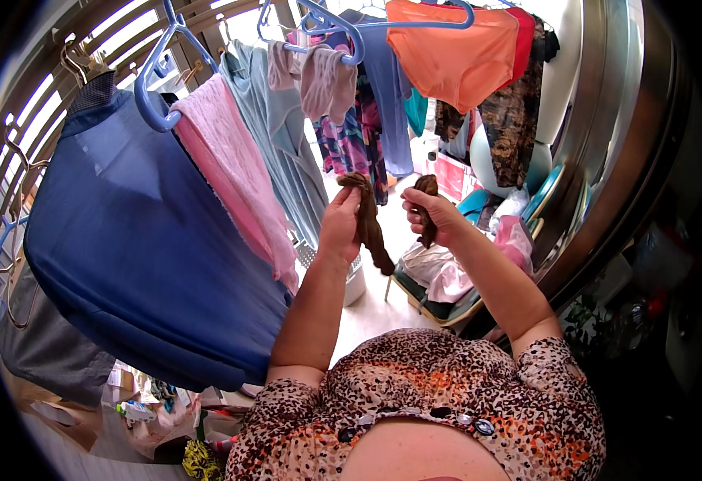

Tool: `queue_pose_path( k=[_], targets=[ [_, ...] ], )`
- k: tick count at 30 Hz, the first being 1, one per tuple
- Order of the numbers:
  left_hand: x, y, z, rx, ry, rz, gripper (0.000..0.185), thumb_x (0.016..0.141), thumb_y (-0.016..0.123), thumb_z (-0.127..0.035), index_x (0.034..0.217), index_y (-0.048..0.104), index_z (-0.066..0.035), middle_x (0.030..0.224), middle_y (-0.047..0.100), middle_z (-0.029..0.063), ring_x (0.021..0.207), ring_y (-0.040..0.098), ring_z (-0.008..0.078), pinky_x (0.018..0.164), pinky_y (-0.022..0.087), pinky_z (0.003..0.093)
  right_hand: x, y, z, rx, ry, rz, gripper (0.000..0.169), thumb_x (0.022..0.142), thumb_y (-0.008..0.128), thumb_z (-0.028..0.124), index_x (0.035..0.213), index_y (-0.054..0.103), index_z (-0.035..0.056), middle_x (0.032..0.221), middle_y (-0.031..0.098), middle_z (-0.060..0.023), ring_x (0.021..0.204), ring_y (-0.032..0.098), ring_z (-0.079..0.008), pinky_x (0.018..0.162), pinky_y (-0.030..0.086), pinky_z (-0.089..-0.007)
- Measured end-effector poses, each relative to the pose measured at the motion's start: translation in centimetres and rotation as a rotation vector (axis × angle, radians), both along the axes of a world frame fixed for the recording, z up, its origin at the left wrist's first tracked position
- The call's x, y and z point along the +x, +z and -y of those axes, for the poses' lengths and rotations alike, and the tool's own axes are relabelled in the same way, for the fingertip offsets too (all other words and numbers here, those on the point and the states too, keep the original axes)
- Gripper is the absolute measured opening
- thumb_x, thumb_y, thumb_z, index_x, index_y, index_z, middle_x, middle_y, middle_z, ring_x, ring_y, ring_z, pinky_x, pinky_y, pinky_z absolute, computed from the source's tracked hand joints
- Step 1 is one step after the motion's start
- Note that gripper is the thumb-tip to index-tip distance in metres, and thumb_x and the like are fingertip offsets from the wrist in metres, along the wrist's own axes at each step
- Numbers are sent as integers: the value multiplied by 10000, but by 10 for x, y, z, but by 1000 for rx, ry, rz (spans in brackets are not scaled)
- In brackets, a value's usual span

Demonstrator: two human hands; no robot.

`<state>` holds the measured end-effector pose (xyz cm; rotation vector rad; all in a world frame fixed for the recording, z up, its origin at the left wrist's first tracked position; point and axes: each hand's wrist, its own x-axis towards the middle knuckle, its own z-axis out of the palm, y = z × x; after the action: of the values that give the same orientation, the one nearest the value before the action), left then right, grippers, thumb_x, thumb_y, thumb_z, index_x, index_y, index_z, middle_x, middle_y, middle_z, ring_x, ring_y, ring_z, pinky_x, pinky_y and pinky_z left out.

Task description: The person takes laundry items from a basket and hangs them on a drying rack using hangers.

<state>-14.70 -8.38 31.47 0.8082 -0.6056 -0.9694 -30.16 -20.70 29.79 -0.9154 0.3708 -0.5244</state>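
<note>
My left hand (pixel 340 223) pinches a limp, dark brown, sock-like piece of fabric (pixel 372 235) near its upper end, and the rest dangles down. A second, shorter-looking brown piece of fabric (pixel 427 207) is gripped in my right hand (pixel 436 217), its ends poking out above and below the fist. The two pieces hang apart, at about the same height. Just beyond my hands hang a patterned garment (pixel 351 141) and a blue garment (pixel 390 102). To the left of my left hand are a pink towel (pixel 237 174) and a grey-blue garment (pixel 285 150).
Blue plastic hangers (pixel 161 90) hang overhead, one with greyish socks (pixel 327 78). Orange briefs (pixel 453 57) hang at upper right. A large dark-blue jacket (pixel 152 240) fills the left. Below are a chair (pixel 447 312) bearing pink cloth (pixel 450 282) and a light basket (pixel 356 285).
</note>
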Motion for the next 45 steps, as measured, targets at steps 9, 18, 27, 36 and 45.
queue_pose_path(
  k=[9,18,27,36,45],
  targets=[
    [-8,-13,1,50,-31,296,299,1008,482,-307,1178,567,-77,874,602,-1,690,536,74,589,460,225,17,26,-16,-166,13,-75,170,892,630,208,1007,570,98,784,609,-7,628,558,-111,500,435,-265],
    [-6,-22,1,57,68,583,223,957,561,-180,1071,640,-6,720,581,-19,626,510,58,559,411,211,26,15,-2,-26,11,2,185,906,607,239,967,591,65,782,642,-56,564,582,-152,447,456,-270],
    [5,-19,15,-95,135,133,256,980,417,-142,1115,582,0,978,645,77,867,622,148,803,514,305,22,16,6,-238,-158,-52,178,880,679,225,985,602,103,771,582,-21,555,514,-117,485,420,-252],
    [19,13,68,-56,149,383,129,946,577,-126,1030,587,-30,739,585,1,615,509,61,552,413,226,32,75,33,-351,-229,-47,113,956,552,253,992,559,145,808,593,-3,652,565,-110,491,429,-285],
    [-38,26,99,-349,449,647,151,924,554,-44,1044,638,-8,888,653,58,770,604,111,704,478,257,25,117,45,-774,-551,-53,152,955,550,226,1001,587,85,805,594,-14,663,543,-104,521,431,-289]
  ],
)
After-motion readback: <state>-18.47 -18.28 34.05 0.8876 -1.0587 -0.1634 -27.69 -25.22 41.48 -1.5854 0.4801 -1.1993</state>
